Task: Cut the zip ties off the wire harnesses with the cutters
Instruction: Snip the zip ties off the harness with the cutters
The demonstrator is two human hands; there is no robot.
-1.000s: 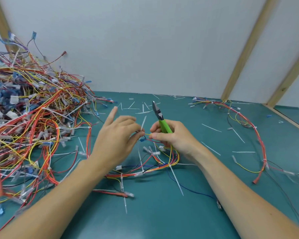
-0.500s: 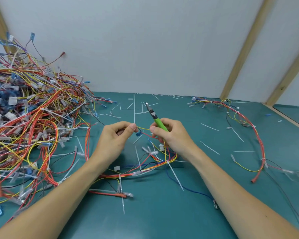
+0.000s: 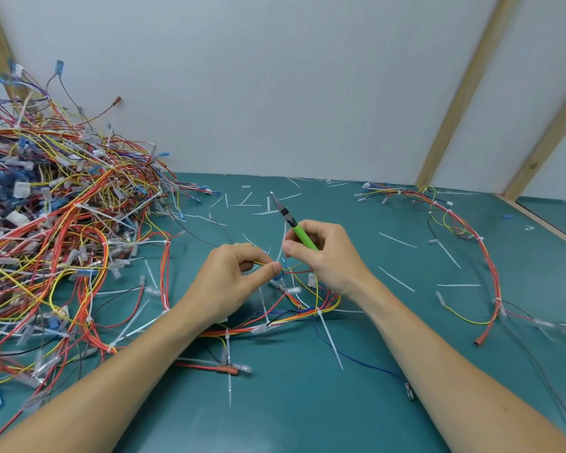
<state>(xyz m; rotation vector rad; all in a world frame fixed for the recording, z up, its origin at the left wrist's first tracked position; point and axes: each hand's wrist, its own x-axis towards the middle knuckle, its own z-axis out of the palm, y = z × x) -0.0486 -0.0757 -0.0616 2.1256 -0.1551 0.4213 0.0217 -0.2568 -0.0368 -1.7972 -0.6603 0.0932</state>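
A wire harness (image 3: 294,313) of red, yellow, orange and blue wires lies curled on the green table in front of me, with white zip ties (image 3: 327,331) still on it. My left hand (image 3: 232,279) pinches a few of its thin wires between thumb and fingers. My right hand (image 3: 324,253) grips the green-handled cutters (image 3: 291,223), jaws pointing up and away from me. A thin white zip tie strip (image 3: 281,246) stands just between the two hands by the right thumb; whether it is held I cannot tell.
A big tangled pile of harnesses (image 3: 53,240) fills the left side. Another harness (image 3: 464,243) arcs along the right. Several cut white tie pieces (image 3: 397,240) are scattered over the green table (image 3: 307,413). A white wall with wooden battens (image 3: 451,106) stands behind.
My left hand went from fingers spread to a pinch on the wires. Both hands have come closer together, and the cutters have tilted further left.
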